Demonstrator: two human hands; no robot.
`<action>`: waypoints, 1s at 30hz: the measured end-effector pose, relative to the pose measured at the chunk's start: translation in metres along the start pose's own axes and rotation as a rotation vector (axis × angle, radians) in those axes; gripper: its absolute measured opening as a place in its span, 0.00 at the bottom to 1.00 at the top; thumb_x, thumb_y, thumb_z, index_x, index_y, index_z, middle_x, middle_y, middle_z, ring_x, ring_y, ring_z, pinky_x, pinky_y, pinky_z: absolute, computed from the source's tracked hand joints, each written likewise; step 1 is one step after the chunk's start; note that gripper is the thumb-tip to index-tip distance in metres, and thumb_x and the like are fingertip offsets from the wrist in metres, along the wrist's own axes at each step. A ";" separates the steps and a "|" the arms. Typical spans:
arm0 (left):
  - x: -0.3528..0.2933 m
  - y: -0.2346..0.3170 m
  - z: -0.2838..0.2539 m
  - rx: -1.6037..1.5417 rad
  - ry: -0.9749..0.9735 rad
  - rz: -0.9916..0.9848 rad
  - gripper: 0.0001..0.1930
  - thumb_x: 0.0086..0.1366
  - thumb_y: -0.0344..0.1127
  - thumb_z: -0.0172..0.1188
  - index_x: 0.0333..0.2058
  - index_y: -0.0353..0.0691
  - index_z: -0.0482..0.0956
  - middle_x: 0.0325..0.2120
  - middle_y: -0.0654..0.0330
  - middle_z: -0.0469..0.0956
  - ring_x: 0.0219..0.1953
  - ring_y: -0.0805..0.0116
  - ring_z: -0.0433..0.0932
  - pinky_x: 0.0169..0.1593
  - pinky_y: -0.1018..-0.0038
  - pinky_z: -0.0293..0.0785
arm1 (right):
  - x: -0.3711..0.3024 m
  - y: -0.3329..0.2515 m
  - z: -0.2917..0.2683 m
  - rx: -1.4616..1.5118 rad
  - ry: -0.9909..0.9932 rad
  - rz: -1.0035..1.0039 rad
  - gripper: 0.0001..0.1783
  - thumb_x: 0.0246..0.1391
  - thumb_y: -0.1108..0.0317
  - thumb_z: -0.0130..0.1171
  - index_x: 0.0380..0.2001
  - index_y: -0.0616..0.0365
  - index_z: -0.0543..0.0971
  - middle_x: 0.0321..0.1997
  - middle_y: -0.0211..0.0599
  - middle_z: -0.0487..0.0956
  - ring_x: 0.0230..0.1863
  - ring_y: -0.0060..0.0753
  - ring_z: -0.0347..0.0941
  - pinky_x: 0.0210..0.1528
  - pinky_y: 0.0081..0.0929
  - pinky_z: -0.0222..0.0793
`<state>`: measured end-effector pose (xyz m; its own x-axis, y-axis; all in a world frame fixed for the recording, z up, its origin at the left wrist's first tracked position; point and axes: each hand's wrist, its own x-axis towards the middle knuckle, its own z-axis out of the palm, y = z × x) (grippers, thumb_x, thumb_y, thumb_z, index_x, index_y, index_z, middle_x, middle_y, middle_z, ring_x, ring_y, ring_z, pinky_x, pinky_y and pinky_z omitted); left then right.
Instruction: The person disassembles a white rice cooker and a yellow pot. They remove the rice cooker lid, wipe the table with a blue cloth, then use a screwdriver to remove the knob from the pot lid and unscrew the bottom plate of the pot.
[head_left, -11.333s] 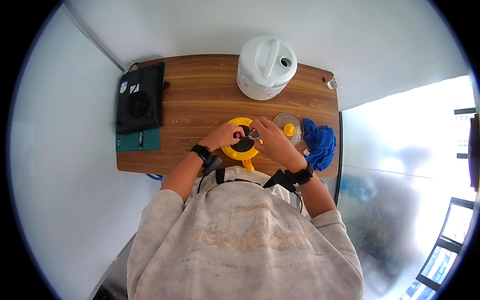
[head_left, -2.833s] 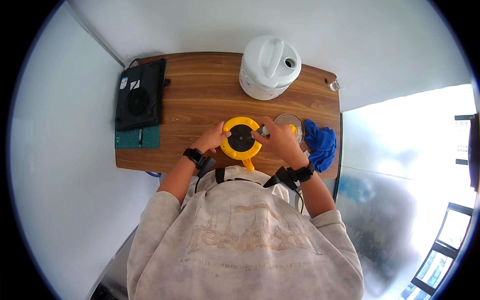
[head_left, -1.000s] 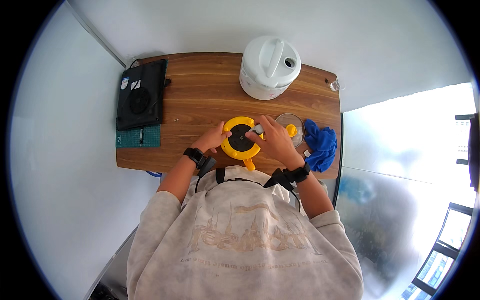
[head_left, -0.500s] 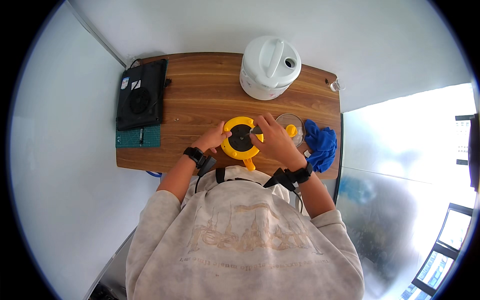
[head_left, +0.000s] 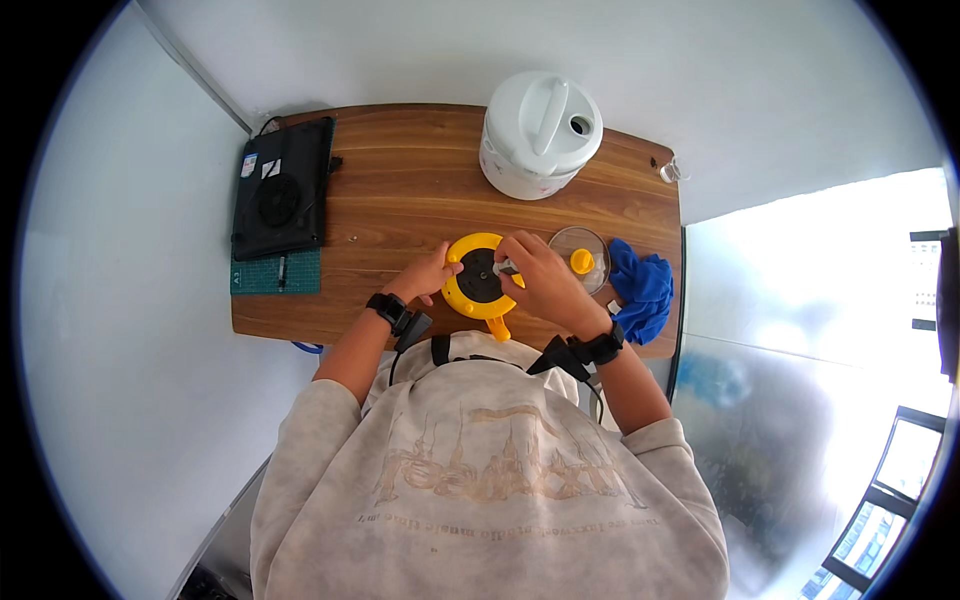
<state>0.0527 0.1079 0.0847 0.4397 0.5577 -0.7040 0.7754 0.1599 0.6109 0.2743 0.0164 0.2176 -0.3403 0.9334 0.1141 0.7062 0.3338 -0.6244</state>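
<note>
A round yellow pot [head_left: 453,292] lies bottom up in front of me, a black disc [head_left: 480,287] in its middle and its yellow handle [head_left: 498,328] toward me. Its left rim is held by my left hand [head_left: 428,273], thumb on top and the other fingers partly hidden. Over the pot's right side, my right hand [head_left: 545,280] pinches a small grey and whitish object [head_left: 507,268]; fingers cover much of it, so its kind is unclear. Just right of that hand rests a clear glass lid [head_left: 570,240] with a yellow knob [head_left: 582,262].
A blue cloth [head_left: 643,290] is bunched at the table's right edge. At the back stands a white lidded container [head_left: 530,150]. To the left, a black flat appliance [head_left: 280,190] overlaps a green cutting mat [head_left: 300,275] with a small dark pen-like tool [head_left: 283,271]. White walls enclose the table [head_left: 410,170].
My right hand has shifted slightly, and the grey object in it has turned, showing a whitish part. The left hand and the pot have stayed in place.
</note>
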 end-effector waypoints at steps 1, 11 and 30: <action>0.001 -0.003 0.001 -0.002 0.011 0.016 0.37 0.75 0.53 0.51 0.73 0.42 0.47 0.60 0.44 0.73 0.47 0.53 0.83 0.30 0.67 0.87 | 0.000 -0.004 -0.001 -0.006 0.026 0.010 0.16 0.59 0.67 0.63 0.46 0.61 0.71 0.46 0.47 0.76 0.46 0.52 0.77 0.46 0.41 0.76; 0.002 -0.004 0.001 0.028 0.030 0.035 0.38 0.75 0.54 0.50 0.73 0.41 0.47 0.57 0.42 0.75 0.44 0.54 0.85 0.28 0.68 0.86 | 0.001 0.004 0.002 -0.284 0.044 0.076 0.16 0.65 0.59 0.57 0.46 0.60 0.72 0.29 0.46 0.80 0.29 0.50 0.81 0.29 0.39 0.78; -0.003 0.000 0.000 0.029 0.018 -0.008 0.39 0.75 0.55 0.49 0.73 0.41 0.46 0.61 0.43 0.71 0.48 0.52 0.83 0.32 0.67 0.87 | 0.001 -0.002 0.004 -0.280 0.043 0.067 0.17 0.66 0.57 0.57 0.46 0.59 0.72 0.31 0.47 0.80 0.30 0.51 0.80 0.29 0.40 0.75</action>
<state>0.0516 0.1064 0.0871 0.4250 0.5712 -0.7022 0.7921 0.1407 0.5939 0.2695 0.0160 0.2159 -0.2645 0.9574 0.1157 0.8724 0.2886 -0.3945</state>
